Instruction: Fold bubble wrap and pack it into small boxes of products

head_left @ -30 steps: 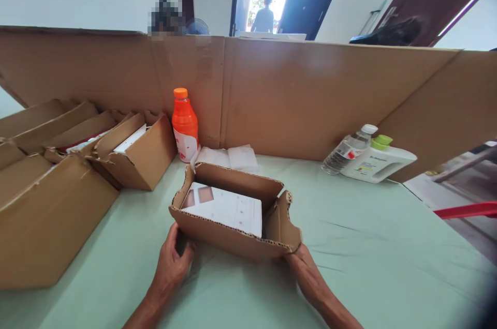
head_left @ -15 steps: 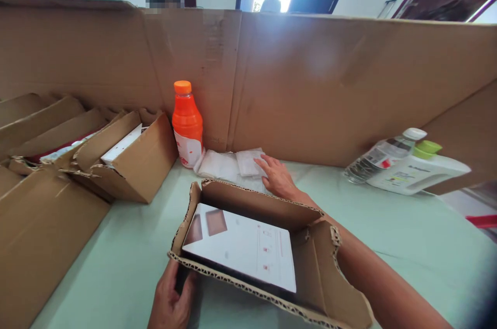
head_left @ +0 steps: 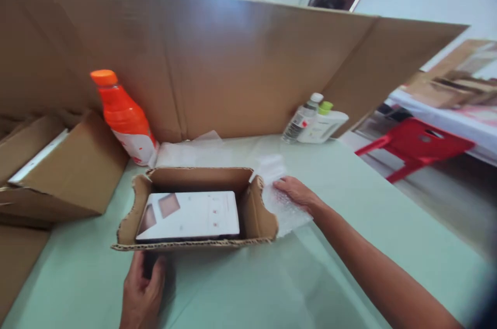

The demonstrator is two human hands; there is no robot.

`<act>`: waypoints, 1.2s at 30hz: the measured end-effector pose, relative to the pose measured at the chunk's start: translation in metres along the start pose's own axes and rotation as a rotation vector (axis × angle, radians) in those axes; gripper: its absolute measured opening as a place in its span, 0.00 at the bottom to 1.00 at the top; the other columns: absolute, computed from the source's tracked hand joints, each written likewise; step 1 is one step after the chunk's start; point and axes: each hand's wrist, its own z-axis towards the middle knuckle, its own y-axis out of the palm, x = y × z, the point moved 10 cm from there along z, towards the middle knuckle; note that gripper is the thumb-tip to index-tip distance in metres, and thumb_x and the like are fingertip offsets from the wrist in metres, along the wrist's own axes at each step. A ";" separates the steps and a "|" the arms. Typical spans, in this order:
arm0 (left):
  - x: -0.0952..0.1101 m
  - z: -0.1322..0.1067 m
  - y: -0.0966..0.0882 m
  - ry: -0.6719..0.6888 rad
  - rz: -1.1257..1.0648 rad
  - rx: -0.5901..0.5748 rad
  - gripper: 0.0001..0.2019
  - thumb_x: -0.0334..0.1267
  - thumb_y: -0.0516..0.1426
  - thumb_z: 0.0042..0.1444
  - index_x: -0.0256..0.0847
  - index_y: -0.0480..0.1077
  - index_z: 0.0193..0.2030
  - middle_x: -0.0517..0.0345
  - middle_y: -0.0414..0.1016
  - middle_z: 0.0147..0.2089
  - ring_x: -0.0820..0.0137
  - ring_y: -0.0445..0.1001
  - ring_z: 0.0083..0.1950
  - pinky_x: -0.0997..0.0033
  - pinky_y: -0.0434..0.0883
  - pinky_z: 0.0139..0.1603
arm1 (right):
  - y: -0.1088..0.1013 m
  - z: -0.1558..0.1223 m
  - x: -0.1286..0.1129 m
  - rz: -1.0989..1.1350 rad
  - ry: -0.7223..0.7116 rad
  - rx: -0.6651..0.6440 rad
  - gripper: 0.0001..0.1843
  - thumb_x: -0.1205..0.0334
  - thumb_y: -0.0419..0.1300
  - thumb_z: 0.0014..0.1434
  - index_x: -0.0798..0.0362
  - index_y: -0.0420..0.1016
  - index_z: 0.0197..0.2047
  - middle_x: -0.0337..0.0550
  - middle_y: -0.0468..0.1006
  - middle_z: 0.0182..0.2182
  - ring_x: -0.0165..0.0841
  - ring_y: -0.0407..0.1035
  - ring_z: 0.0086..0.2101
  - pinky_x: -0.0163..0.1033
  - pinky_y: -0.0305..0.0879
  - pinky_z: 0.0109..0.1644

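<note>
An open cardboard box (head_left: 256, 215) sits on the pale green table (head_left: 349, 225) with a flat white product box (head_left: 190, 214) lying inside it. My left hand (head_left: 142, 290) grips the box's near wall at its left end, fingers curled on the cardboard. My right hand (head_left: 297, 193) is just right of the box, fingers closed on a sheet of clear bubble wrap (head_left: 281, 199) that hangs over the box's right side.
An orange bottle (head_left: 124, 117) stands behind the box beside more wrap sheets (head_left: 186, 152). Cardboard boxes (head_left: 66, 174) lie at left. A tall cardboard screen (head_left: 233, 65) backs the table. A clear bottle (head_left: 303, 118) and white jug (head_left: 324, 124) lie at right; a red stool (head_left: 415, 145) stands beyond.
My right hand left the box's corner, reached to the wrap sheets behind it, and has come back to the box's right side holding a sheet. The view swung to the right.
</note>
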 end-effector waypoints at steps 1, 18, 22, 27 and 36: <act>0.003 0.000 -0.001 -0.012 0.031 -0.001 0.24 0.51 0.63 0.52 0.39 0.72 0.52 0.53 0.80 0.44 0.61 0.77 0.45 0.69 0.74 0.42 | -0.004 -0.019 0.017 0.030 0.061 -0.026 0.20 0.52 0.68 0.46 0.55 0.78 0.40 0.39 0.77 0.22 0.33 0.68 0.21 0.37 0.65 0.24; 0.117 -0.071 -0.037 0.352 0.271 0.225 0.31 0.41 0.60 0.59 0.48 0.61 0.69 0.48 0.70 0.65 0.55 0.72 0.61 0.51 0.68 0.62 | 0.019 -0.182 0.042 0.201 0.027 -0.278 0.22 0.48 0.67 0.55 0.55 0.80 0.48 0.44 0.82 0.31 0.34 0.75 0.33 0.39 0.69 0.39; 0.154 -0.155 0.041 0.762 0.398 -0.348 0.32 0.34 0.60 0.57 0.44 0.60 0.70 0.43 0.61 0.71 0.51 0.61 0.71 0.48 0.64 0.68 | 0.044 -0.232 0.049 0.356 0.032 -0.518 0.29 0.44 0.69 0.55 0.54 0.79 0.54 0.49 0.85 0.36 0.35 0.76 0.34 0.40 0.69 0.41; 0.147 -0.203 0.112 0.944 0.329 -0.715 0.35 0.25 0.56 0.55 0.36 0.56 0.70 0.40 0.74 0.60 0.52 0.68 0.66 0.42 0.63 0.67 | 0.078 -0.286 0.060 0.455 0.074 -0.851 0.38 0.41 0.69 0.54 0.52 0.73 0.63 0.52 0.83 0.46 0.37 0.77 0.41 0.42 0.69 0.47; 0.130 -0.199 0.119 0.635 0.125 -0.807 0.16 0.23 0.53 0.58 0.43 0.71 0.50 0.56 0.79 0.37 0.67 0.75 0.39 0.63 0.71 0.45 | 0.078 -0.235 0.030 -0.263 -0.211 -0.789 0.20 0.55 0.58 0.66 0.52 0.78 0.57 0.44 0.83 0.35 0.33 0.74 0.34 0.39 0.70 0.41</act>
